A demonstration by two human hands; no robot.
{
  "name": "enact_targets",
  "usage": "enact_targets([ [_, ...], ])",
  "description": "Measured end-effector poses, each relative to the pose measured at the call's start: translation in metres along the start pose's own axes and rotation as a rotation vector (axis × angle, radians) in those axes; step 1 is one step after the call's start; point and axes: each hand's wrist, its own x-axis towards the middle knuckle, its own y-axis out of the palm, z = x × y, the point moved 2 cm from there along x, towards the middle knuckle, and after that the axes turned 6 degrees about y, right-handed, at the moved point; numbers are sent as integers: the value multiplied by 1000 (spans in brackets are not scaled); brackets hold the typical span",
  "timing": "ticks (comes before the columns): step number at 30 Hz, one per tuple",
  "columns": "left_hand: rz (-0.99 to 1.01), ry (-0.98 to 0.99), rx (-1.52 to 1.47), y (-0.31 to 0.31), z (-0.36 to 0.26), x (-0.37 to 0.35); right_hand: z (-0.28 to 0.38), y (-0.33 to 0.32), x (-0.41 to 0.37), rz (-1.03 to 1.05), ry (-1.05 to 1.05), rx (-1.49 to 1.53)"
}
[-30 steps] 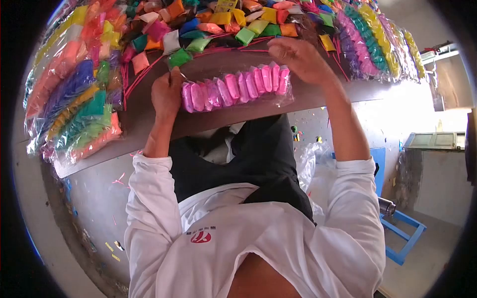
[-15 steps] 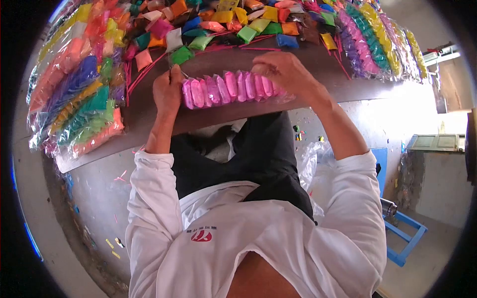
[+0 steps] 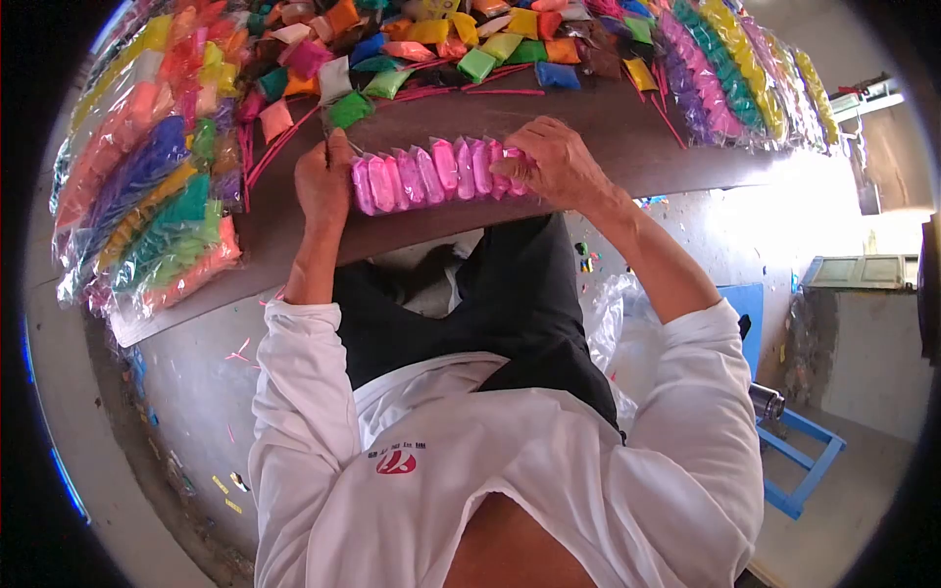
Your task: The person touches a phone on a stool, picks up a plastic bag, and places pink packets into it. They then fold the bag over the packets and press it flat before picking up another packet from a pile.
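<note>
A clear plastic bag holding a row of pink and purple-pink packets [image 3: 421, 178] lies along the near edge of the brown table. My left hand [image 3: 323, 184] is closed at the bag's left end, with the thumb on top. At the other end, my right hand [image 3: 557, 162] has its fingers bent down and closed on the plastic beside the last packets; part of the bag is hidden beneath it. A green packet [image 3: 350, 109] lies on the table just beyond my left hand.
Loose packets in many colours [image 3: 477, 65] cover the far side of the table [image 3: 627, 147], with pink sticks [image 3: 500, 91] among them. Filled clear bags are stacked at left [image 3: 157, 196] and right [image 3: 725, 78]. A blue stool [image 3: 809, 470] stands at right.
My right hand has moved left and closed in on the right end of the bag, covering the last packets. My left hand keeps its hold; the view has shifted slightly.
</note>
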Motion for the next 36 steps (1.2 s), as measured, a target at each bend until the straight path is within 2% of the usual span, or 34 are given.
enact_targets([
  [4,-5,42,34,-1,-1,1,-7,-3,6,175,19,104],
  [7,-14,49,-7,-6,-12,-2,-4,-13,14,161,139,188],
  [10,-28,15,-92,-6,-15,-6,5,-11,19,-5,132,90],
  [13,-35,-26,-187,-8,-9,-6,17,6,28,66,87,39],
  [16,-50,-88,-303,-15,-8,-5,28,11,33,389,143,-13],
  [17,-58,-117,-344,-18,-8,-7,25,13,34,399,132,-3],
  [19,-24,-66,-245,-28,-9,-14,19,19,34,421,114,19],
  [22,-58,41,-199,-39,-22,-26,21,18,33,184,14,14],
  [23,-82,78,-199,-40,-29,-30,23,19,33,173,41,11],
  [25,-63,263,-125,-41,-51,-32,29,16,37,152,93,6],
  [28,-27,489,-14,-34,-82,-32,42,15,56,550,174,59],
  [29,-15,556,21,-29,-89,-30,44,16,57,531,146,55],
  [32,75,639,120,-2,-90,-26,43,27,56,444,43,66],
  [34,153,522,158,6,-88,-28,37,37,56,338,-49,105],
  [36,178,462,171,10,-87,-28,31,40,54,364,-21,127],
])
